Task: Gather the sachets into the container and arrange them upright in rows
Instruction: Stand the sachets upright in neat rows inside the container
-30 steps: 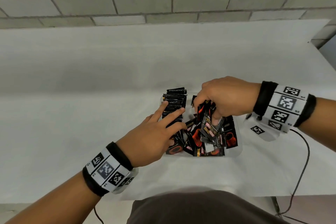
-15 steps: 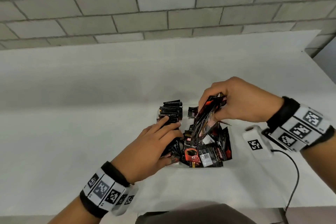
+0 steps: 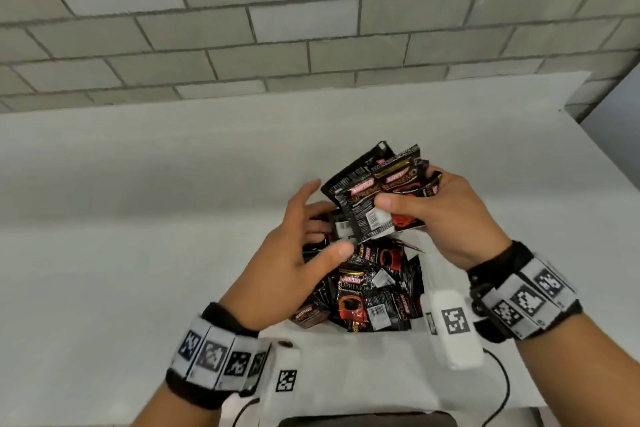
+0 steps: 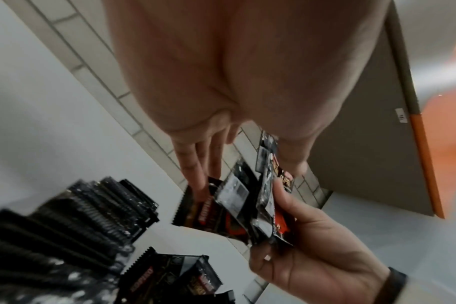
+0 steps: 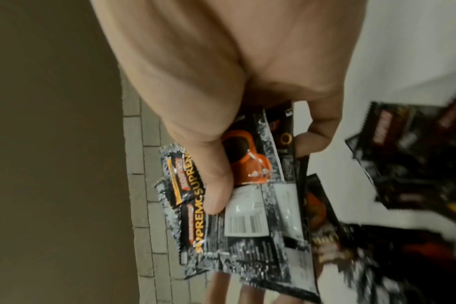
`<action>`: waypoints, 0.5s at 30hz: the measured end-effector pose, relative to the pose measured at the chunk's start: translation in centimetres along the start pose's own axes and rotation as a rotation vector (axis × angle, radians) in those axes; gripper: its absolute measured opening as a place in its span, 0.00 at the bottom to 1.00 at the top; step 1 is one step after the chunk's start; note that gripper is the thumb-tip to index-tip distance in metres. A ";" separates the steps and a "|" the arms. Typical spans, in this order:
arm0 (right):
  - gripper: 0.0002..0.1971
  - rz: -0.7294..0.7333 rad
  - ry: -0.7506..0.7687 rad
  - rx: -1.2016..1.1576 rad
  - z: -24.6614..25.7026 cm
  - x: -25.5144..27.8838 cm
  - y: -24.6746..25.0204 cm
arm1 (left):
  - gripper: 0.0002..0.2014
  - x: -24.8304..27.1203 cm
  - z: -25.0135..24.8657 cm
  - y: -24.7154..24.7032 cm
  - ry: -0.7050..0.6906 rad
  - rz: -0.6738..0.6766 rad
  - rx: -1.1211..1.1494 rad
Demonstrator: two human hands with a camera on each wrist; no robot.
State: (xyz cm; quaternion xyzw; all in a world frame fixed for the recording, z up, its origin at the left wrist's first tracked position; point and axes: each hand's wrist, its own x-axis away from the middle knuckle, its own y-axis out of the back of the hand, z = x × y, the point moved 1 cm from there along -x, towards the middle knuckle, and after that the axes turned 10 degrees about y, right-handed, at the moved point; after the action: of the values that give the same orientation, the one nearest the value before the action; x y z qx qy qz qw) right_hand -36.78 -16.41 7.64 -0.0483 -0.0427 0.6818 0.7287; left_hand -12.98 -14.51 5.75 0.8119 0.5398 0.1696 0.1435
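My right hand [image 3: 405, 198] grips a fanned bunch of black-and-red sachets [image 3: 374, 198] lifted above the clear container [image 3: 423, 274]. Its thumb [image 5: 216, 185] presses on the front of the bunch of sachets [image 5: 247, 209]. To the left of the bunch, my left hand [image 3: 322, 218] is open, with its straight fingers [image 4: 195, 164] reaching the edge of the bunch of sachets [image 4: 237, 205]. Loose sachets [image 3: 367, 295] lie jumbled in the container. A row of upright sachets [image 4: 79, 216] stands at the container's left side, mostly hidden behind my left hand in the head view.
The container sits near the front edge of a white table [image 3: 138, 218] against a grey block wall [image 3: 277, 28]. The table ends at the right [image 3: 609, 156]. Cables [image 3: 502, 388] hang off the near edge. A grey panel with an orange edge [image 4: 377, 144] stands beyond.
My right hand has lifted the bunch of sachets up out of the container. My left hand has left the upright row and risen to the bunch.
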 end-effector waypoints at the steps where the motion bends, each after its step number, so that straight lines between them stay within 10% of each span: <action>1: 0.24 0.010 -0.038 -0.035 -0.3 0.3 -0.6 | 0.45 -0.6 -0.4 -0.2 0.021 0.009 0.050; 6: 0.21 0.060 -0.138 -0.147 -1.0 1.5 -2.4 | 0.24 -2.3 -2.0 0.0 -0.032 0.019 -0.037; 15: 0.19 -0.011 -0.061 0.006 -2.0 2.3 -2.6 | 0.25 -2.1 -0.5 -1.0 0.119 0.116 0.168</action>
State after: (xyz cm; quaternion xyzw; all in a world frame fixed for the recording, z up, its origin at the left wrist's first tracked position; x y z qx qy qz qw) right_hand -33.76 -14.30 5.95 -0.0251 -0.0630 0.6791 0.7309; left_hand -14.82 -16.05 5.49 0.8395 0.5117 0.1800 0.0326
